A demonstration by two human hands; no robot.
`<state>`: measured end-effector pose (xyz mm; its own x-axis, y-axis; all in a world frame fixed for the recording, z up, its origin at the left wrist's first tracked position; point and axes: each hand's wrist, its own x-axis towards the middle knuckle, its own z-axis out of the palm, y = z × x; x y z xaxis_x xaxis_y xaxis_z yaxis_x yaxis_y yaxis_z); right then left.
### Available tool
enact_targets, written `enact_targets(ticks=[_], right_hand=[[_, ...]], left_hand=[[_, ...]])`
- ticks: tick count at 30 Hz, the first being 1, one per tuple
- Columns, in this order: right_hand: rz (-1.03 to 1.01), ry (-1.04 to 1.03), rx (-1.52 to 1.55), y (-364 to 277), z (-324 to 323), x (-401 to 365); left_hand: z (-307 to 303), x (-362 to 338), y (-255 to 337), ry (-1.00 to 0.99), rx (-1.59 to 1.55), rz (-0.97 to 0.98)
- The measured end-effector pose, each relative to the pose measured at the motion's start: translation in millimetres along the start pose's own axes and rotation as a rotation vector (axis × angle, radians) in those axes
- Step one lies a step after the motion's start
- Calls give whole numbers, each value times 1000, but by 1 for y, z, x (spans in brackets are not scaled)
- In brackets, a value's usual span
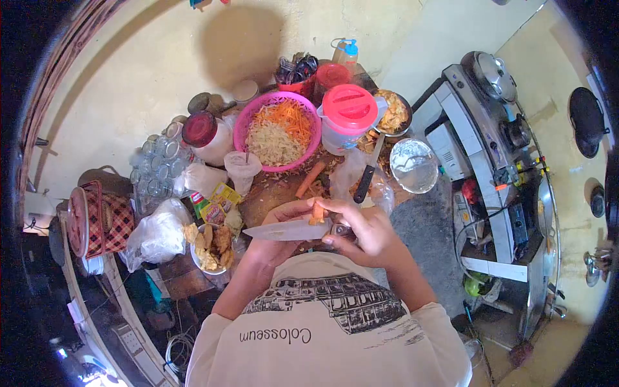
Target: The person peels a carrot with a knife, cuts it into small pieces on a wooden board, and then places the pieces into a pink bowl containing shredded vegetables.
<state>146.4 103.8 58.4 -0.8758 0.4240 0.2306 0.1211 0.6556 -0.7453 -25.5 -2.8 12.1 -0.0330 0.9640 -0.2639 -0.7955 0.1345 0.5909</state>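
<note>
My right hand (367, 235) is closed around the handle of a kitchen knife (284, 230), whose broad blade points left in front of my chest. My left hand (274, 222) is behind the blade, its fingers closed around a short orange carrot piece (316, 213); the blade partly covers that hand. Just beyond my hands lies a longer carrot (311, 179) on the table. A pink basket (239, 138) farther back holds shredded carrot (293, 126) and pale shreds (274, 144). Right of the carrot, a second knife (365, 182) with a black handle lies by a clear plastic bag (348, 169).
A pink-lidded pitcher (349, 109), a silvery bowl (414, 166) and a bowl of fried food (393, 116) stand right of the basket. At left are glass jars (161, 158), seasoning packets (216, 205) and fried pieces (213, 248). A stove (480, 116) stands at right.
</note>
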Motion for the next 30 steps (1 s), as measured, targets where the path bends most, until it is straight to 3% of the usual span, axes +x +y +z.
enact_targets(ticks=[3,11,15,19,23,25,30], right_hand=[[-64,77,-21,3,5,1],[-48,95,-29,8,5,-2],[400,269,162,14,12,1],[468,335,401,28,7,-2],[222,11,223,7,-10,-6],[95,39,198,6,-4,-5],[58,-32,91,-3,-6,-5]], left_hand=[[-5,-1,-3,-101,-66,27],[-1,-6,-7,-30,81,-27],[9,-2,-3,2,-3,-27],[11,1,-2,33,13,-16],[-1,5,-11,-84,-101,35],[0,6,-11,-90,-119,33],[0,4,-12,37,-85,-25]])
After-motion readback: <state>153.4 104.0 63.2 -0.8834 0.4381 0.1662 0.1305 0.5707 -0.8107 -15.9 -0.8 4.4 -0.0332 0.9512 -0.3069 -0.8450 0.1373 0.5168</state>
